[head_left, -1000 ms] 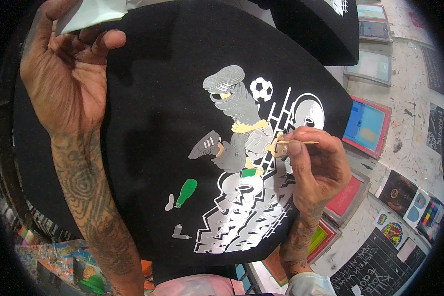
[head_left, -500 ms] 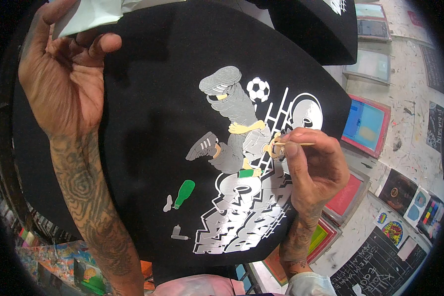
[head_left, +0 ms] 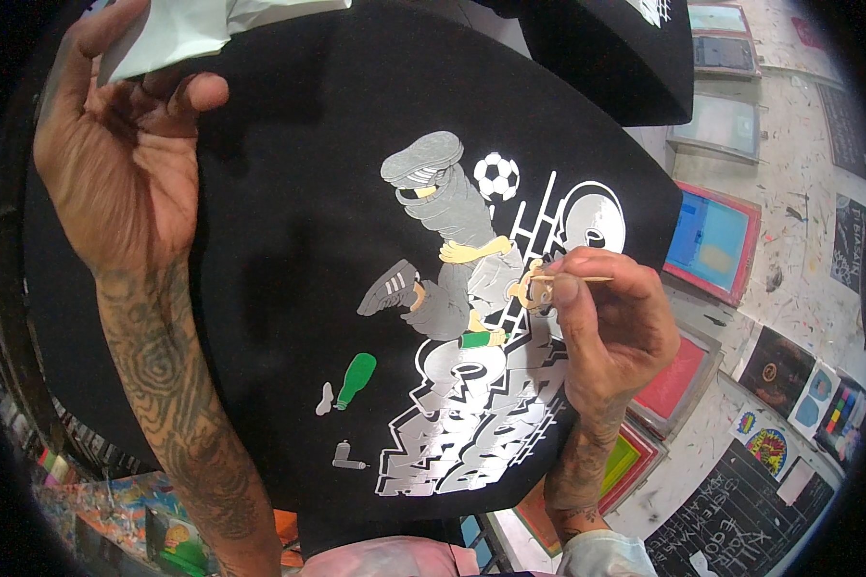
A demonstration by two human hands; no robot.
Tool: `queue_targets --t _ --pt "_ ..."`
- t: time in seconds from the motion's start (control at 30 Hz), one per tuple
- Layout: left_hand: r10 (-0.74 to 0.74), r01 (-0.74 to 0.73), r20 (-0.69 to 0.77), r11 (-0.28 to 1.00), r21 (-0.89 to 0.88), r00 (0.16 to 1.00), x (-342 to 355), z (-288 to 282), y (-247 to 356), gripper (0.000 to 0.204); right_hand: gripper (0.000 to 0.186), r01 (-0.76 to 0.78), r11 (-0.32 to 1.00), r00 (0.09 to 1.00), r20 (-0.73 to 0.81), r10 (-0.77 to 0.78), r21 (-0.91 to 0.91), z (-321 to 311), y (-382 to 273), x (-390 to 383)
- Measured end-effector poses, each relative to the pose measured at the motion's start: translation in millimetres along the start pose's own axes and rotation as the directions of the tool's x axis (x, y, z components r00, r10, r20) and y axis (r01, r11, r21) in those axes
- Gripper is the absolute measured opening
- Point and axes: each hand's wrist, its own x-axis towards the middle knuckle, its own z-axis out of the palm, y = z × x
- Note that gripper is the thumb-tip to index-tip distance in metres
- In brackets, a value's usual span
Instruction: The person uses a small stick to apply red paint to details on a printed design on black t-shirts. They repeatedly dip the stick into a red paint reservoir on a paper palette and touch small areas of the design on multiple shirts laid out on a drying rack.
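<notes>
Black fabric (head_left: 279,250), which looks like a garment spread flat, carries a printed cartoon figure (head_left: 443,207) in grey and skin tones, with white lettering (head_left: 452,442), a football and a green bottle. My right hand (head_left: 621,332) is over the print's right side, pinching a wooden toothpick (head_left: 595,279) between thumb and fingers. The toothpick's left tip is at the figure's head; whether it touches is unclear. At the upper left, my left hand (head_left: 130,183) is raised palm up, fingers bent around a folded whitish paper or cloth (head_left: 173,38), partly cut off by the frame.
Another black-covered board (head_left: 611,58) stands at the top right. Framed printing screens, including a blue one (head_left: 714,245) and a red one (head_left: 678,385), lean along the paint-spotted white wall (head_left: 789,221) at right. Paint-smeared surfaces (head_left: 115,510) are at lower left.
The print has shifted slightly left in view beneath the toothpick. Both hands keep nearly the same pose and their holds.
</notes>
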Motion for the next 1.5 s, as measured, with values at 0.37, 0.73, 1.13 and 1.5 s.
queue_targets --t 0.37,0.73,1.13,1.5 --pt "-0.081 0.082 0.011 0.977 -0.198 0.997 5.1 0.3 4.5 0.027 0.017 -0.021 1.000 1.000 -0.006 0.022 0.022 0.2 -0.4 -0.8" --pt "-0.070 0.059 -0.078 0.989 -0.139 0.995 -7.5 41.7 12.8 0.025 0.016 -0.109 0.993 0.994 -0.033 0.108 -0.044 6.9 -12.1 0.7" --pt "-0.128 0.094 -0.153 0.972 -0.213 0.980 -4.6 82.1 20.2 0.018 0.014 0.145 0.967 0.985 0.067 -0.162 0.211 58.1 -96.6 113.0" --pt "-0.165 0.129 -0.150 0.967 -0.222 0.975 -4.8 86.9 17.7 0.021 0.007 0.272 0.962 0.947 0.164 -0.274 0.036 103.8 -80.6 156.8"
